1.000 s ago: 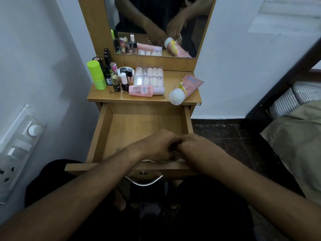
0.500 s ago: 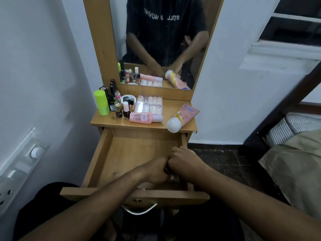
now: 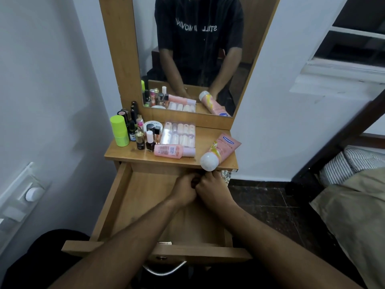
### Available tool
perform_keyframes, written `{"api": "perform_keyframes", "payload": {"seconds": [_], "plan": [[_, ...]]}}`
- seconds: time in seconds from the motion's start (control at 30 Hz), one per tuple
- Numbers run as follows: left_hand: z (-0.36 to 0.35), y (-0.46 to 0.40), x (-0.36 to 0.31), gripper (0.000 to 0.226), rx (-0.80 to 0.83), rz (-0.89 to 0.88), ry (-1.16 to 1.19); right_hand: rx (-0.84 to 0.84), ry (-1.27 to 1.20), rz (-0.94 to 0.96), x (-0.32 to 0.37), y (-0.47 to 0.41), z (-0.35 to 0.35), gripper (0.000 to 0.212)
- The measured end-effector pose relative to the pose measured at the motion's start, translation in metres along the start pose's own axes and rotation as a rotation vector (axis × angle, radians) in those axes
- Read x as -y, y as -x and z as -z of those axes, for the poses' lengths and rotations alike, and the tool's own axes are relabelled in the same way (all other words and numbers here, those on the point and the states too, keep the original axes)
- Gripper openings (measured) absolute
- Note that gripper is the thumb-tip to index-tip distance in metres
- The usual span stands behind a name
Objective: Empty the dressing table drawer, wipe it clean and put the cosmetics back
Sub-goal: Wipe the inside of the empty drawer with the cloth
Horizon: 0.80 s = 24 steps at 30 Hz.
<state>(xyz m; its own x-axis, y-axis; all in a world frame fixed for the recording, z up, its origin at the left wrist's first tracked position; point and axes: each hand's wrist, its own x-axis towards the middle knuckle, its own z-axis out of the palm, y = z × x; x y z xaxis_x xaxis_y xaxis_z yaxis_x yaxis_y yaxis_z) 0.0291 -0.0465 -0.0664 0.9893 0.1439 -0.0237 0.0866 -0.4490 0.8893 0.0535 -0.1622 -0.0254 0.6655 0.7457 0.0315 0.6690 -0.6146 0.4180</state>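
Reaching deep into the pulled-out light-wood drawer (image 3: 125, 201), left hand (image 3: 184, 189) and right hand (image 3: 210, 187), curled together around something small and dark, risk dislodging the overhanging white-capped pink tube (image 3: 218, 151) directly above.

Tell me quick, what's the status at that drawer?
Left hand and right hand curled together over a small dark item, unidentifiable. Drawer open, looks emptied. Cosmetics on tabletop; pink tube overhangs the edge.

drawer (image 3: 116, 207): light wood laminate, matt, smooth. tabletop (image 3: 228, 161): same wood, faintly glossy; handle (image 3: 164, 271): shiny bent metal. pink tube (image 3: 224, 148) and green stick (image 3: 119, 130): smooth plastic; mirror (image 3: 200, 55): glossy glass.
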Motion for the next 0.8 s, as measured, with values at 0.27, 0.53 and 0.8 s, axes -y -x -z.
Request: {"api": "perform_keyframes", "payload": {"seconds": [0.27,0.53,0.8], "plan": [[0.005,0.001,0.010,0.060,0.055,-0.045,0.021,0.145,0.108,0.073,0.002,-0.008,-0.006,0.017],[0.001,0.003,0.009,0.066,0.156,-0.090,0.003,0.297,0.302,0.065,0.006,-0.002,-0.003,0.027],[-0.003,0.007,0.002,0.064,0.075,-0.158,0.037,0.219,0.269,0.044,0.005,0.002,0.005,0.029]]}}
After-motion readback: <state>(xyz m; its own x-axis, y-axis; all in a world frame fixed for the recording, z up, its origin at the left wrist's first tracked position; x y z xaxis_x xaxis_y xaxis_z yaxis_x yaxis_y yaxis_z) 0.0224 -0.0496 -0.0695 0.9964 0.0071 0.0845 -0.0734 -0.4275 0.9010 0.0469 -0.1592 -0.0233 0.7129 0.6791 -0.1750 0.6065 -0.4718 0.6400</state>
